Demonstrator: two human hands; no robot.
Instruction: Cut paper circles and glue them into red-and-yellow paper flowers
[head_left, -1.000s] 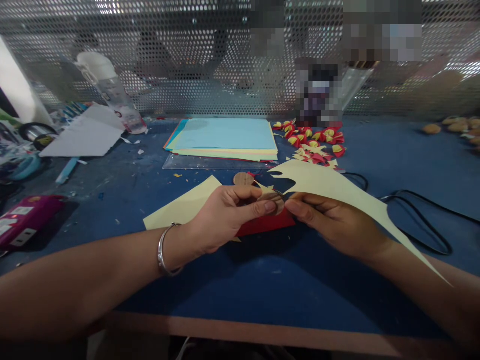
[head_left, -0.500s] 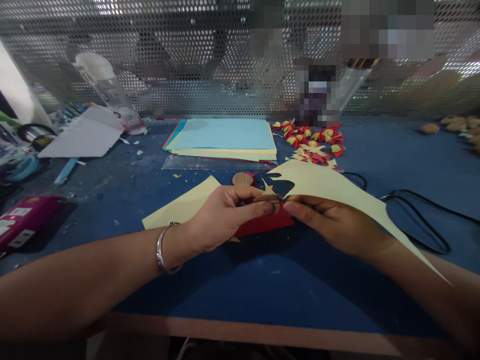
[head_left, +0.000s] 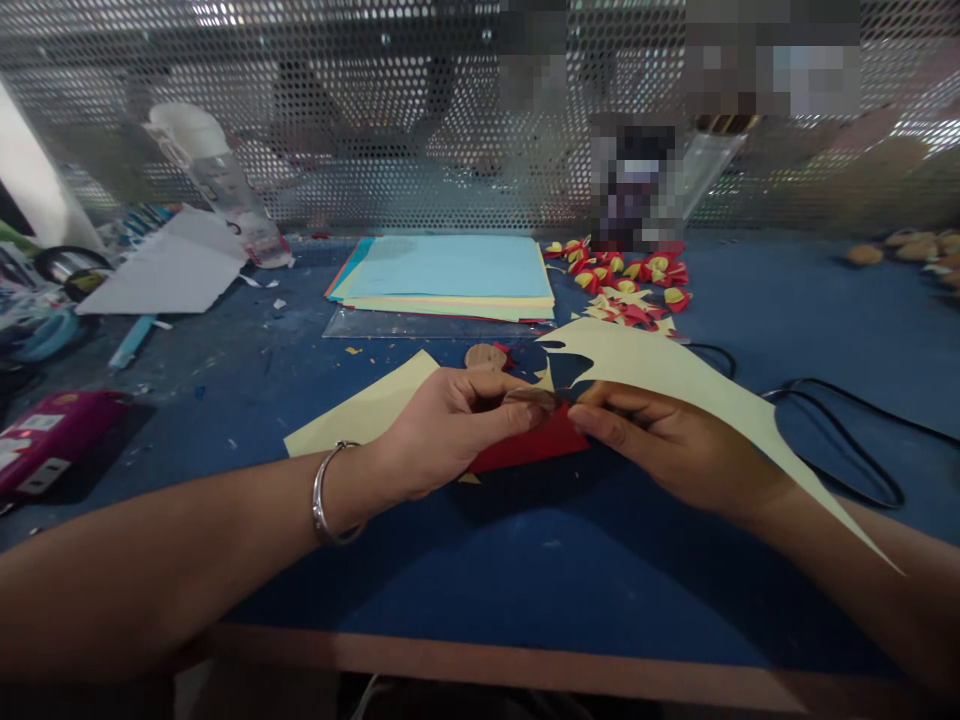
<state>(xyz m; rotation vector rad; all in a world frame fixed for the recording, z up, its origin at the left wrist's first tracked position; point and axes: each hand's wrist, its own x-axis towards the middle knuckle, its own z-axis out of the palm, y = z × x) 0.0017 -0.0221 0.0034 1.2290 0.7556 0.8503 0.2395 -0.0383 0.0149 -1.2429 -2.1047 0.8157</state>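
Observation:
My left hand [head_left: 442, 430] is closed, thumb over fingers, on a round wooden disc [head_left: 534, 398], mostly covered by the fingertips. A small pale yellow paper point [head_left: 547, 376] stands up at the disc's far edge. My right hand [head_left: 652, 440] is pinched close beside it; what its fingertips hold is too small to make out. A pale yellow sheet [head_left: 675, 360] with a curved, cut-out left end lies over the right hand and forearm. Below the left fingertips is red paper [head_left: 529, 445]. Another wooden disc [head_left: 485, 357] lies just behind the left hand.
Behind stands a stack of coloured paper [head_left: 450, 268], with red and yellow folded paper pieces [head_left: 637, 275] to its right. A pale yellow sheet [head_left: 360, 405] lies left of my hands. A bottle [head_left: 225, 185], a purple box [head_left: 60, 440] and a black cable [head_left: 847, 490] are farther out.
The yellow star-shaped paper at the left fingertips has turned, now showing as a narrow point. The large sheet's cut end has shifted slightly. Both hands stay nearly in place.

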